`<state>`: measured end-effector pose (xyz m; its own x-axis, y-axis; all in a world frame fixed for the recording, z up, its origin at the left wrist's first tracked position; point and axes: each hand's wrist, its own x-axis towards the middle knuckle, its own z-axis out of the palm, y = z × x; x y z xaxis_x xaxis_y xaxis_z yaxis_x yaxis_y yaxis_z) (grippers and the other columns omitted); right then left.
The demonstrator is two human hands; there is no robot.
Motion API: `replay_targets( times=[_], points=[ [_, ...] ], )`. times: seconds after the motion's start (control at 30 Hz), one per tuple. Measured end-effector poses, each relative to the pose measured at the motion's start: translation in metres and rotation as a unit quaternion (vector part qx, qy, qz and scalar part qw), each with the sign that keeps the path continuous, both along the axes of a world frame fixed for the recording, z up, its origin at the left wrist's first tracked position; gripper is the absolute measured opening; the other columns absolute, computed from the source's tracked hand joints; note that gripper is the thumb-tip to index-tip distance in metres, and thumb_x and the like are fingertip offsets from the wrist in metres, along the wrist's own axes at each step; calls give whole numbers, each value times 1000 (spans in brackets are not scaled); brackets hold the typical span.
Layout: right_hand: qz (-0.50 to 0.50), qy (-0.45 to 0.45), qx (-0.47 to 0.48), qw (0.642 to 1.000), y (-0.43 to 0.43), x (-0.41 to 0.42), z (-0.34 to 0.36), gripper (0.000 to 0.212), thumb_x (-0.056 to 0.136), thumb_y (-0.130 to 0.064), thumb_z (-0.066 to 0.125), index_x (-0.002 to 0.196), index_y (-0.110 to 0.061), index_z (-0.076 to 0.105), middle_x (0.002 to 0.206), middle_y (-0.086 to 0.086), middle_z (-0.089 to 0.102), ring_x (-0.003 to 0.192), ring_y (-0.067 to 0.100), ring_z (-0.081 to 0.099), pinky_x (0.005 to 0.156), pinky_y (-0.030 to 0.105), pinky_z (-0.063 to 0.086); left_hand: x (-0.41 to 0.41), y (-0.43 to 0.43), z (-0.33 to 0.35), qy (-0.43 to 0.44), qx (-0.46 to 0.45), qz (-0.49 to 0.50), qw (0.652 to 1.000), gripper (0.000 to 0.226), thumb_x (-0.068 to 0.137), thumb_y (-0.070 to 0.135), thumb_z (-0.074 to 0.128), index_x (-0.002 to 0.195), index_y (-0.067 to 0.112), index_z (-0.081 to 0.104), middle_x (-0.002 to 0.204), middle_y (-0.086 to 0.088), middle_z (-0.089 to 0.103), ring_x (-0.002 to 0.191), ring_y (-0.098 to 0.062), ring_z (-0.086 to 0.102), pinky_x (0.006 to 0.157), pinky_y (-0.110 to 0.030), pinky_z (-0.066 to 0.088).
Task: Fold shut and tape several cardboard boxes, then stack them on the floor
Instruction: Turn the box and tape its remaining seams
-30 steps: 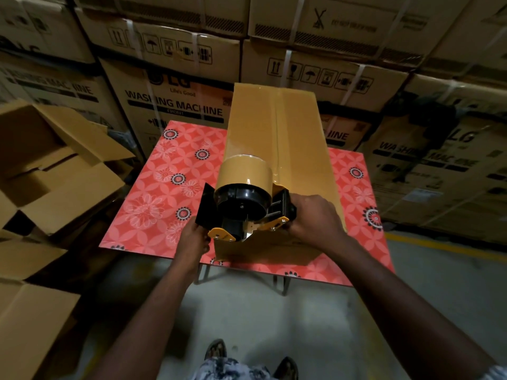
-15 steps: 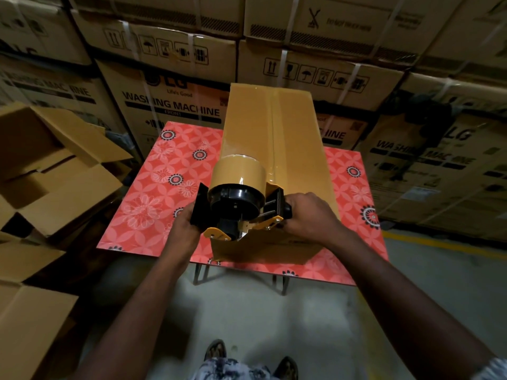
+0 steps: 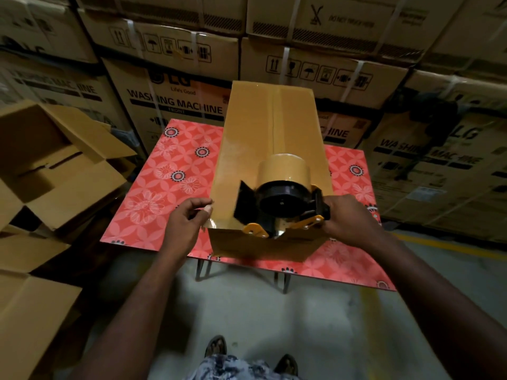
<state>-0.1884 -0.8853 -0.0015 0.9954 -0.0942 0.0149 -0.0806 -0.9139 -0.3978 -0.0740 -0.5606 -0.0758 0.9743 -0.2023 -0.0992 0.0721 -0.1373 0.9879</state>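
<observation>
Box (image 3: pixel 271 138) lies lengthwise down the middle of the red table (image 3: pixel 153 204), running 6 to 12 o'clock. Its flaps are folded shut and there's a glossy run of tape (image 3: pixel 274 116) along the centre seam. Tape gun (image 3: pixel 282 204) sits on the lid at the box's 6 o'clock end, right at the edge. Right hand (image 3: pixel 348 218) is wrapped round its handle from the 3 o'clock side. Left hand (image 3: pixel 184 225) is at the box's 7 o'clock corner, fingers loosely curled with the tips at the cardboard edge. Can't tell if it's pinching anything, too blurry there.

Looks to me like the tail end of the seam strip, so my 2 cents:

- Run the gun over the 6 o'clock edge and a bit down the front face before cutting. A strip that stops on the lid peels up.
- Flatten the left palm on the lid around 9 o'clock, so the box doesn't slide off the table when you pull.
- Tip the gun forward so the blade bites, then snap. Don't yank, or the tape stretches and wrinkles.
- Rub the end down with 1 thumb pass.
</observation>
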Motion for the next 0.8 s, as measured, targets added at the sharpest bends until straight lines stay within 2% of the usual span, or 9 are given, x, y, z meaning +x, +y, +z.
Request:
replay_targets(
  times=[0.13, 0.2, 0.3, 0.37, 0.43, 0.5, 0.6, 0.67, 0.8],
  points=[
    [17, 0, 22, 1000, -20, -14, -9, 34, 81, -29, 78, 60, -24, 52, 50, -11, 51, 48, 4, 53, 43, 26, 29, -7, -7, 3, -21, 40, 34, 998, 15, 96, 17, 67, 110, 20, 72, 112, 3, 71, 102, -12, 67, 88, -37, 56],
    [22, 1, 28, 999, -19, -12, -10, 35, 82, -30, 77, 60, -24, 52, 51, -10, 51, 46, 5, 51, 42, 25, 29, -13, -9, 9, -94, 136, 56, 985, 14, 95, 23, 68, 108, 21, 72, 112, 3, 66, 99, -11, 63, 85, -36, 54],
    [17, 4, 40, 999, -19, -11, -8, 29, 77, -41, 69, 61, -25, 52, 53, -8, 54, 46, 4, 51, 43, 21, 29, -25, -15, 16, -274, 285, 17, 918, 13, 96, 25, 63, 106, 23, 71, 112, 2, 63, 106, -18, 55, 91, -37, 44],
    [16, 10, 43, 999, -19, -11, -9, 31, 80, -35, 74, 62, -27, 50, 53, -10, 52, 46, 4, 50, 41, 21, 28, -37, -26, 18, -320, 319, -82, 888, 30, 95, 35, 55, 117, 21, 70, 123, 0, 65, 114, -19, 53, 104, -36, 36],
    [22, 11, 33, 999, -19, -11, -10, 33, 83, -28, 76, 63, -28, 49, 55, -10, 52, 47, 3, 48, 43, 23, 28, -48, -38, 15, -322, 334, -174, 869, 44, 95, 39, 54, 132, 17, 63, 137, -2, 58, 126, -19, 49, 115, -31, 26],
    [26, 3, 35, 999, -19, -13, -9, 33, 82, -37, 72, 62, -29, 48, 55, -9, 53, 49, 3, 49, 44, 25, 28, -52, -41, 8, -326, 339, -207, 858, 50, 95, 42, 55, 139, 19, 56, 149, 0, 49, 139, -19, 42, 124, -35, 18],
    [25, -2, 21, 999, -18, -15, -8, 29, 76, -49, 59, 63, -26, 50, 56, -6, 55, 51, 12, 55, 44, 29, 35, -49, -34, -4, -327, 331, -193, 864, 52, 97, 47, 52, 139, 17, 58, 156, 1, 44, 148, -13, 32, 124, -38, 18],
    [25, -11, -6, 1000, -19, -15, -9, 31, 79, -47, 64, 63, -24, 50, 55, -5, 56, 50, 18, 55, 45, 31, 37, -47, -32, -7, -325, 326, -184, 868, 58, 97, 50, 48, 145, 18, 54, 157, 6, 41, 148, -8, 29, 124, -38, 20],
    [-4, -22, -73, 997, -45, -26, -3, 33, 82, -37, 74, 62, -23, 52, 57, 0, 59, 53, 26, 57, 46, 27, 31, -48, -34, -7, -322, 307, -172, 879, 57, 98, 50, 47, 151, 29, 44, 156, 18, 36, 149, 1, 25, 123, -35, 18]
  ],
)
